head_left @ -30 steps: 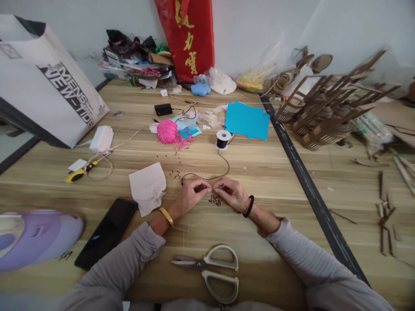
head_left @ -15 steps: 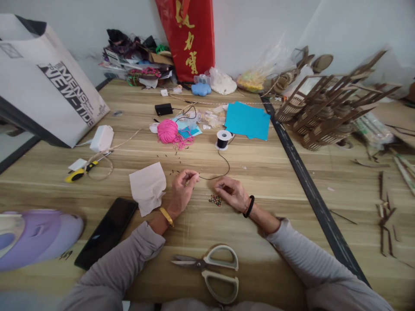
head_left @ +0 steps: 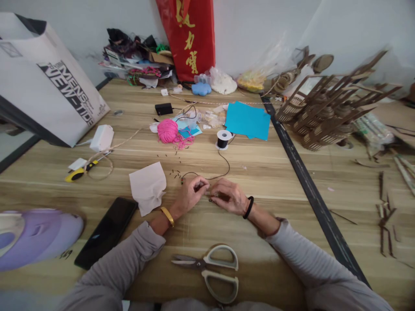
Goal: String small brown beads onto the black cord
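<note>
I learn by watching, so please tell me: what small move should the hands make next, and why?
Perhaps the right hand should pinch one small bead and bring it to the left hand: the right fingertips are down at the beads, and the left fingertips meet close by. Whether those hold the black cord is too small to tell.

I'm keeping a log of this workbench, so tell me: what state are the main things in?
Left hand: thumb and fingers pinched together
Right hand: thumb and fingers slightly apart
Black cord: partly unwound, curving toward the left hand
Spool: upright
Scissors: lying flat, handles apart
Phone: lying flat, screen dark
Pink yarn: balled, some strands loose
Pale tissue: creased
Blue sheets: stacked flat
White bag: top open
</note>
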`<state>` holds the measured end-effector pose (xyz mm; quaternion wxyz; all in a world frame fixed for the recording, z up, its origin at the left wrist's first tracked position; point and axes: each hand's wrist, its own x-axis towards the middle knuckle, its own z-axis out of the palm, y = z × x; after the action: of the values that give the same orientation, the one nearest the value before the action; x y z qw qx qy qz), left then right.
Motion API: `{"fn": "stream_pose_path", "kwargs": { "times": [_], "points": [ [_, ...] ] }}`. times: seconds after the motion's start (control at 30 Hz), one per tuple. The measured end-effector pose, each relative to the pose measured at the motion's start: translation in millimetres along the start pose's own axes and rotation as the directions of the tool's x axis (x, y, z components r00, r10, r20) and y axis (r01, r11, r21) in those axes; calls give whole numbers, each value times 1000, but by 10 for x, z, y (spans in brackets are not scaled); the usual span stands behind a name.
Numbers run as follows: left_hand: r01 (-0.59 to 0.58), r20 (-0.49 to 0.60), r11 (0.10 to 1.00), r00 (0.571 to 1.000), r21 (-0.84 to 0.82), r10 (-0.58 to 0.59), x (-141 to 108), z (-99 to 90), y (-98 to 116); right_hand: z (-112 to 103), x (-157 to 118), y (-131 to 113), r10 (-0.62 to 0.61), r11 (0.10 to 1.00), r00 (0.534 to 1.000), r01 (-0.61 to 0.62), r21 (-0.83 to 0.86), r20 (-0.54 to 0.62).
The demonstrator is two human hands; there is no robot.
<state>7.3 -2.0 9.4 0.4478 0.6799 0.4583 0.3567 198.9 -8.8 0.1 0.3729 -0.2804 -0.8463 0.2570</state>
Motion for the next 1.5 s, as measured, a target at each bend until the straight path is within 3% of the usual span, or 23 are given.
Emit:
{"fn": "stream_pose_path", "kwargs": {
  "times": [0.13, 0.4, 0.93, 1.23, 1.37, 1.5],
  "points": [
    [-30, -78, 996, 996, 84, 36, 5, -12, 1, 33, -2, -15, -100, 987, 992, 109, -116, 77],
    [-18, -187, 996, 982, 92, 35, 1, -29, 12, 43, -6, -23, -97, 959, 983, 133, -250, 154],
    [-4, -183, 1000, 983, 9, 6, 18, -18, 27, 55, -8, 1, -143, 951, 972, 187, -247, 185],
    [-17, -380, 994, 925, -107, -26, 11, -32, 3, 45, -2, 0, -137, 964, 977, 170, -207, 165],
    [-62, -246, 997, 968, -36, 51, -8, -17, 22, 25, 0, -4, -87, 990, 995, 91, -111, 44],
    [-159, -43, 983, 986, 96, 164, -51, 26, 54, -3, -24, 9, 153, 988, 980, -153, 10, -126]
  ]
}}
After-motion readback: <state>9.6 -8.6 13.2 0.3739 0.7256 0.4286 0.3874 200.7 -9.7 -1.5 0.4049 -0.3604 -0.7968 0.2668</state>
